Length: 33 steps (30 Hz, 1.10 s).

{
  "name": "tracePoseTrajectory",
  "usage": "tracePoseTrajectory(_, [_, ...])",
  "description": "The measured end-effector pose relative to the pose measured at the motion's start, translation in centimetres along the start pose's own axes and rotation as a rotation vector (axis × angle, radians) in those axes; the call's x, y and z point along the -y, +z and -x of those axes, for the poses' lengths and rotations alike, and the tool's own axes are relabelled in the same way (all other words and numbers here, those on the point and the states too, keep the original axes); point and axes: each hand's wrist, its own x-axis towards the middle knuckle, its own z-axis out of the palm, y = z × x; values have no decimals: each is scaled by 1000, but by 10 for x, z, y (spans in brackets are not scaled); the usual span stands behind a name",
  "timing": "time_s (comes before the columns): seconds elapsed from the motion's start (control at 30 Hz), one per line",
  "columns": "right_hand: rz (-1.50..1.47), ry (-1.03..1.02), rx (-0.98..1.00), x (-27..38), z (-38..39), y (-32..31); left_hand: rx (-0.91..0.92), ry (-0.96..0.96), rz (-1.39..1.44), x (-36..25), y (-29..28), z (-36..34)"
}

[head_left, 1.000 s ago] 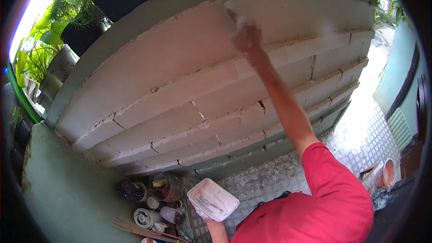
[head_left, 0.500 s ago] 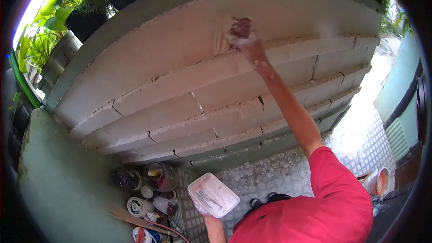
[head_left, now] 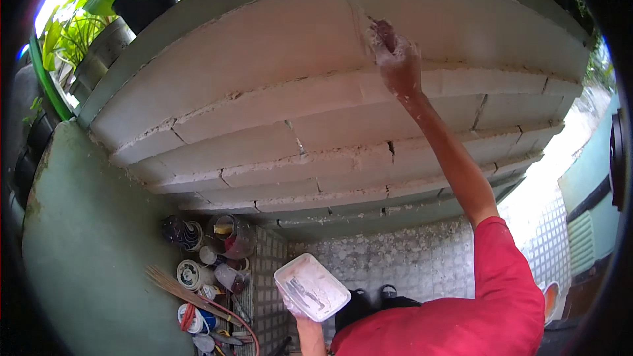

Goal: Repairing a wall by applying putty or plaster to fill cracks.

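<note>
Observed at the pale, stepped block wall [head_left: 250, 46]: the person's right hand [head_left: 401, 69], smeared with whitish residue, is raised before its upper panel, fingers closed around a dark reddish handheld tool [head_left: 386, 34]; blur and residue leave the exact finger placement uncertain. The left hand [head_left: 291, 306] supports a white, rounded-rectangular plastic tray [head_left: 328, 276] out in front of the wall's lowest courses; its fingers are mostly hidden by the tray, so I cannot tell whether they are spread or pressed together. Pale pinkish paste [head_left: 318, 278] coats the tray's inside. Risks, in my judgement: residue on the right hand could let the tool slip; too steep an angle could score the wall's panel; inattention to the low hand could tip paste onto the grey patterned floor [head_left: 422, 250] below the wall. Against half a second ago, the tool shows a narrower profile, its broad face having been visible then; the tray remains in hand.
</note>
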Motion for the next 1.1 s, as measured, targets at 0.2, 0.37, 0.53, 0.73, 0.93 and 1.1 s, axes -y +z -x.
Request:
tracePoseTrajectory(0.2, [419, -856, -217, 43, -24, 28, 36, -92, 27, -8, -12, -8])
tracePoseTrajectory(0.37, [775, -1034, -261, 46, -42, 53, 79, -115, 44, -48, -26, -31])
tracePoseTrajectory(0.53, [890, -1024, -314, 15, -43, 84, 1, -161, 60, -104, -46, -52])
tracePoseTrajectory(0.73, [905, -924, -102, 14, 0, 69, 20, -163, 14, -148, -57, -67])
tracePoseTrajectory(0.93, [758, -784, -80, 61, -13, 67, 49, -194, 41, -158, -53, -69])
tracePoseTrajectory(1.1, [891, -951, -296, 51, -37, 112, 61, -181, -13, -155, -51, -69])
